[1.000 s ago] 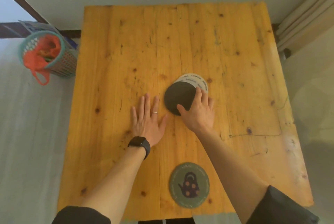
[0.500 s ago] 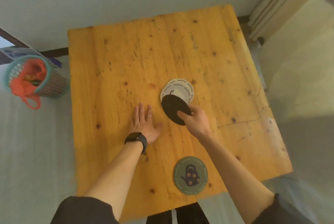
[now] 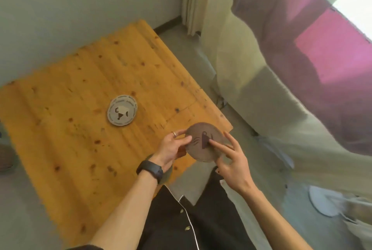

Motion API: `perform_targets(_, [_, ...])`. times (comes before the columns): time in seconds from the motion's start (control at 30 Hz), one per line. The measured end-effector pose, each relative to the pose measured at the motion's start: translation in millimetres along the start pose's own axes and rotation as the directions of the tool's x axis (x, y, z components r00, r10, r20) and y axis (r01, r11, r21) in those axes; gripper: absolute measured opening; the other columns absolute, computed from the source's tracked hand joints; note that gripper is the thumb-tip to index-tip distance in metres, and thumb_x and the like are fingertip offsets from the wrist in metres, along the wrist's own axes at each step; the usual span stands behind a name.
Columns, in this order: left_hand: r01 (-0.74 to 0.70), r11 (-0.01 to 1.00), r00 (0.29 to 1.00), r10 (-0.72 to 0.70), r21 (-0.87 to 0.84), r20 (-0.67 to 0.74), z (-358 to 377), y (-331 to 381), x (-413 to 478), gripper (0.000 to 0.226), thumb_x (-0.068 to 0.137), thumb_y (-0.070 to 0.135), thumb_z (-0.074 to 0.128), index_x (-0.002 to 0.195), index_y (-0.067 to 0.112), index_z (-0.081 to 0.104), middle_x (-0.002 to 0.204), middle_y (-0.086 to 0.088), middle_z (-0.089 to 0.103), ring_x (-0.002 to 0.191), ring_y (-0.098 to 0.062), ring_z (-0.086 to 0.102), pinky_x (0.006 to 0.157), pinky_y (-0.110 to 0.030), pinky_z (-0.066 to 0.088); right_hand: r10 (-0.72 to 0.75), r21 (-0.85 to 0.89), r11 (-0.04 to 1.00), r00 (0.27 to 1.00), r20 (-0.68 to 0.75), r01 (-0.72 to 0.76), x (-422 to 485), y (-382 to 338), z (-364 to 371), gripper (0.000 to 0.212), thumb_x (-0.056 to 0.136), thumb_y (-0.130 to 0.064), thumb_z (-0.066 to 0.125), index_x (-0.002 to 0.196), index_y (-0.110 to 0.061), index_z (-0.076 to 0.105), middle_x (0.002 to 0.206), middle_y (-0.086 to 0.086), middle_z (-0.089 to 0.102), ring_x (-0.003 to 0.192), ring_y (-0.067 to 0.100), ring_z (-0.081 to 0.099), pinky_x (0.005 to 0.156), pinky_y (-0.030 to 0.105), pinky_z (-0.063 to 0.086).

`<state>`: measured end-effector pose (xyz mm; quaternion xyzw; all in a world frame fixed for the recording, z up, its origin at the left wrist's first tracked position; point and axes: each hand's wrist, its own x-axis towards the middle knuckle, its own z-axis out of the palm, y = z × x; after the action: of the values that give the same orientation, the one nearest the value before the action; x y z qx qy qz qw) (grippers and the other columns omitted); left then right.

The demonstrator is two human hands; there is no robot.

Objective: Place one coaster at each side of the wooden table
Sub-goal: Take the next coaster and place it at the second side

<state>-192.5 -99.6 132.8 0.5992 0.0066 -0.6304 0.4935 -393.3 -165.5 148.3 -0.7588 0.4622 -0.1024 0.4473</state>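
Both hands grip a round brown coaster [image 3: 204,142] at centre frame, above the knotty plank table's [image 3: 80,128] lower right corner: left hand [image 3: 171,149] pinching its left edge, right hand [image 3: 229,159] its right, forefinger laid across the printed face. A pale round coaster stack [image 3: 122,113] lies flat on the table, centre left. Cream sofa [image 3: 251,80] and pink curtain [image 3: 322,44] fill the right, motion-blurred. A black watch [image 3: 150,170] bands the left wrist.

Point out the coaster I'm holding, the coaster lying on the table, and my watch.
held coaster [image 3: 203,141], head view, printed face
lying coaster [image 3: 122,111], head view, centre
watch [image 3: 151,169], head view, band on wrist
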Motion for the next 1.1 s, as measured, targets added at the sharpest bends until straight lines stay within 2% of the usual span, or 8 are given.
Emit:
perform_targets(0.07, [0.004, 1.000, 1.000, -0.004, -0.001, -0.008, 32.7, 2.2, 6.7, 0.028, 0.092, 0.008, 0.064, 0.118, 0.018, 0.060, 0.095, -0.009, 0.071, 0.076, -0.018, 0.065, 0.065, -0.027, 0.046, 0.162, 0.285, 0.946, 0.987, 0.000, -0.155, -1.8, 16.5, -31.7, 0.061, 0.081, -0.021, 0.066, 0.137, -0.043, 0.056, 0.142, -0.009, 0.055, 0.115, 0.013, 0.066, 0.086, 0.032, 0.059])
perform_targets(0.13, [0.004, 1.000, 1.000, -0.003, 0.030, -0.016, 61.7, 6.0, 21.2, 0.027, 0.091, 0.009, 0.065, 0.116, 0.020, 0.062, 0.093, -0.007, 0.072, 0.074, -0.017, 0.065, 0.064, -0.028, 0.044, 0.300, 0.540, 0.797, 0.953, 0.035, -0.271, 6.3, 32.9, -62.5, 0.063, 0.081, -0.025, 0.071, 0.140, -0.034, 0.052, 0.129, -0.005, 0.066, 0.107, 0.015, 0.070, 0.082, 0.026, 0.058])
perform_targets(0.27, [0.002, 0.989, 1.000, -0.004, 0.149, 0.011, 123.7, 19.1, 61.6, 0.029, 0.092, 0.013, 0.065, 0.119, 0.022, 0.065, 0.096, -0.008, 0.070, 0.080, -0.023, 0.057, 0.062, -0.029, 0.037, 0.401, 0.673, 0.621, 0.901, 0.167, -0.402, 43.2, 76.7, -115.8, 0.047, 0.091, -0.027, 0.068, 0.136, -0.030, 0.054, 0.120, 0.006, 0.071, 0.095, 0.026, 0.075, 0.079, 0.037, 0.059])
perform_targets(0.47, [0.032, 0.956, 0.999, -0.039, 0.292, 0.019, 215.2, 35.0, 108.3, 0.033, 0.092, 0.017, 0.065, 0.124, 0.026, 0.065, 0.101, -0.004, 0.072, 0.083, -0.019, 0.058, 0.066, -0.029, 0.039, 0.364, 0.527, 0.682, 0.860, 0.357, -0.507, 103.4, 121.9, -203.9, 0.052, 0.087, -0.043, 0.070, 0.135, -0.034, 0.051, 0.119, 0.000, 0.068, 0.091, 0.028, 0.075, 0.073, 0.035, 0.060])
perform_targets(0.57, [0.007, 0.955, 1.000, -0.008, 0.297, 0.003, 253.0, 45.6, 116.2, 0.030, 0.094, 0.018, 0.063, 0.122, 0.028, 0.066, 0.103, -0.004, 0.071, 0.081, -0.017, 0.060, 0.065, -0.028, 0.042, 0.323, 0.457, 0.745, 0.862, 0.391, -0.487, 125.8, 136.2, -238.0, 0.042, 0.094, -0.025, 0.068, 0.132, -0.030, 0.052, 0.099, 0.004, 0.077, 0.081, 0.026, 0.076, 0.067, 0.034, 0.058])
perform_targets(0.7, [0.056, 0.996, 0.995, -0.050, 0.065, -0.081, 278.5, 45.3, 130.8, 0.032, 0.093, 0.017, 0.065, 0.123, 0.022, 0.059, 0.110, -0.006, 0.068, 0.087, -0.024, 0.068, 0.078, -0.035, 0.054, 0.352, 0.489, 0.729, 0.875, 0.332, -0.479, 162.9, 150.7, -256.9, 0.036, 0.095, -0.005, 0.064, 0.124, -0.023, 0.053, 0.085, 0.010, 0.076, 0.070, 0.026, 0.072, 0.063, 0.034, 0.059])
perform_targets(0.93, [-0.023, 0.999, 0.969, 0.016, -0.027, -0.247, 274.7, 51.8, 169.2, 0.041, 0.092, 0.005, 0.062, 0.125, 0.028, 0.056, 0.113, -0.012, 0.068, 0.075, -0.017, 0.068, 0.048, -0.022, 0.051, 0.299, 0.272, 0.866, 0.871, 0.390, -0.419, 238.8, 147.2, -242.2, 0.032, 0.092, -0.012, 0.068, 0.114, -0.022, 0.047, 0.110, 0.010, 0.071, 0.079, 0.021, 0.077, 0.064, 0.031, 0.059])
perform_targets(1.1, [-0.076, 0.994, 0.959, 0.050, -0.083, -0.278, 246.4, 82.3, 201.8, 0.037, 0.095, 0.008, 0.060, 0.121, 0.034, 0.062, 0.117, -0.008, 0.070, 0.092, -0.017, 0.065, 0.047, -0.016, 0.047, 0.281, 0.083, 0.935, 0.863, 0.421, -0.345, 320.1, 122.7, -226.1, 0.038, 0.095, -0.021, 0.066, 0.130, -0.019, 0.053, 0.105, 0.005, 0.072, 0.073, 0.014, 0.074, 0.059, 0.031, 0.059])
